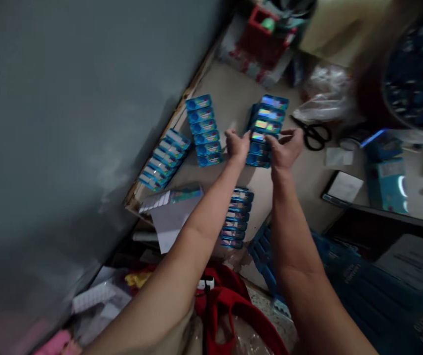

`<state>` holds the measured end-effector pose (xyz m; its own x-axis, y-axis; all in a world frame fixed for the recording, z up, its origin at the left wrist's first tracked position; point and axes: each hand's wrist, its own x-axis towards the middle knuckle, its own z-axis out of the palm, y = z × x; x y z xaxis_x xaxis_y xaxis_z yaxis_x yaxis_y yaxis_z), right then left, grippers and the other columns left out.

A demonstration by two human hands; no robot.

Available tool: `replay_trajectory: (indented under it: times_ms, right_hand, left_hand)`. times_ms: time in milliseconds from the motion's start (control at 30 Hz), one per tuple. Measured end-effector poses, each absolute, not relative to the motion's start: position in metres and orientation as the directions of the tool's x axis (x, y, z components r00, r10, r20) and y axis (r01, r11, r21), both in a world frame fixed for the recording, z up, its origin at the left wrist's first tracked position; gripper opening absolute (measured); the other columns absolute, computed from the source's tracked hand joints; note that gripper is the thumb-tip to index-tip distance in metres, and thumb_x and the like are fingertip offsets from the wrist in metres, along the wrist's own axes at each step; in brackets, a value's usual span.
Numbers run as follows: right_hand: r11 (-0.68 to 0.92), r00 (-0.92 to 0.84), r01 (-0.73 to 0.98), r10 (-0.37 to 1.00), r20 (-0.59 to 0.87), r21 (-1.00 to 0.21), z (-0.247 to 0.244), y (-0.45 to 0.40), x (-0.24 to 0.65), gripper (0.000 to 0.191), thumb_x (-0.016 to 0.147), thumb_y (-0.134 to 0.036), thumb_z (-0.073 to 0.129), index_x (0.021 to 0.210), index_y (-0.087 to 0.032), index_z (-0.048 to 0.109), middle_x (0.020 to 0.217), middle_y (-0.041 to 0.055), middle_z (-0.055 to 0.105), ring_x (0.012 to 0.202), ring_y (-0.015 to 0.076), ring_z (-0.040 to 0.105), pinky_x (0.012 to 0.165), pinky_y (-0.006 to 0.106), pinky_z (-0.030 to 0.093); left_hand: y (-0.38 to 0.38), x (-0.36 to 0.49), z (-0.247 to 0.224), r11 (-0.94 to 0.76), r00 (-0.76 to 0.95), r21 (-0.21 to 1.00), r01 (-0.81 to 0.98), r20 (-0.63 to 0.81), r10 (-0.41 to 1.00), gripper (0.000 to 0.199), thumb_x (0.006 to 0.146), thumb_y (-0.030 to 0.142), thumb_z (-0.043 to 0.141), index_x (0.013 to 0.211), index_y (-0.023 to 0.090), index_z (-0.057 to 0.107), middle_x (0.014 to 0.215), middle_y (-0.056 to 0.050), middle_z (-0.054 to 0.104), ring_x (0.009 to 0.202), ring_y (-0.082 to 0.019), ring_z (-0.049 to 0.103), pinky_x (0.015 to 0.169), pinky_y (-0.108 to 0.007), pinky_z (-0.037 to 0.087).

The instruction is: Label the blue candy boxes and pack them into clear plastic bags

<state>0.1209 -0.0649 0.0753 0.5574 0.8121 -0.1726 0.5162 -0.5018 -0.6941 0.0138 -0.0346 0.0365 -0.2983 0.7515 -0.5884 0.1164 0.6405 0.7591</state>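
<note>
Tabletop [230,106], left hand [238,147], blue packs [268,126] between, right hand [287,152]

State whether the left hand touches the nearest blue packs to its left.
Apart: the head view shows a strip of tabletop between the left hand and those blue packs.

One view, camera on the person's head. Faces forward and steeply down, over both forearms [207,212], onto the table [229,103]. Forearms run in from the bottom edge, so seen from behind and above: near ends large, far ends smaller. Frame rolled: table edge slants up to the right, wall [48,123] takes the left side. Blue packs [272,116] right of and above centre, mid-range. Wide take: strip of floor [262,298] low down, red box [259,44] at top, farther off.
</note>
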Motion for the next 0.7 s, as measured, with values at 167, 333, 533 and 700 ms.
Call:
replay_trajectory:
  times_ms: [167,333,533,700]
  right_hand:
    - [-0.351,0.481,0.667,0.877,0.020,-0.658,0.092,-0.079,0.119,0.024,0.081,-0.014,0.063,0.100,-0.027,0.055,0.098,0.0064,0.057,0.097,0.0274,0.062,0.096,0.050,0.047]
    - [-0.121,0.346,0.710,0.918,0.194,-0.693,0.126,-0.137,0.054,0.021,0.094,-0.017,0.052,0.112,-0.022,0.062,0.107,0.0098,0.064,0.092,0.0238,0.064,0.083,0.041,0.051]
    - [0.038,-0.238,0.860,0.912,-0.334,-0.510,0.083,-0.215,-0.078,0.028,0.093,-0.022,0.064,0.120,-0.018,0.070,0.112,0.0137,0.070,0.102,0.0292,0.066,0.086,0.038,0.049]
    - [0.053,-0.295,0.899,0.807,-0.512,-0.435,0.037,-0.250,-0.104,0.045,0.097,-0.018,0.056,0.142,-0.018,0.060,0.128,0.0176,0.065,0.103,0.0269,0.065,0.083,0.033,0.048]
  left_hand:
    - [-0.100,-0.004,0.069,0.142,-0.133,0.970,0.197,-0.117,0.984,0.028,0.103,0.019,0.052,0.130,0.021,0.060,0.137,-0.016,0.062,0.135,-0.028,0.055,0.117,-0.046,0.041]
    - [-0.230,-0.136,0.111,0.157,-0.153,0.775,0.612,-0.078,0.985,0.022,0.101,0.042,0.058,0.108,0.025,0.071,0.112,-0.011,0.074,0.114,-0.029,0.063,0.111,-0.047,0.042]
    - [-0.276,-0.292,0.078,0.487,-0.369,0.290,0.824,-0.379,0.849,0.037,0.086,0.035,0.079,0.117,0.017,0.070,0.125,-0.018,0.069,0.124,-0.035,0.059,0.108,-0.043,0.042]
    - [-0.273,-0.299,0.039,0.340,-0.134,0.309,0.888,-0.533,0.835,0.066,0.075,0.040,0.089,0.133,0.016,0.068,0.124,-0.022,0.071,0.126,-0.044,0.059,0.108,-0.050,0.040]
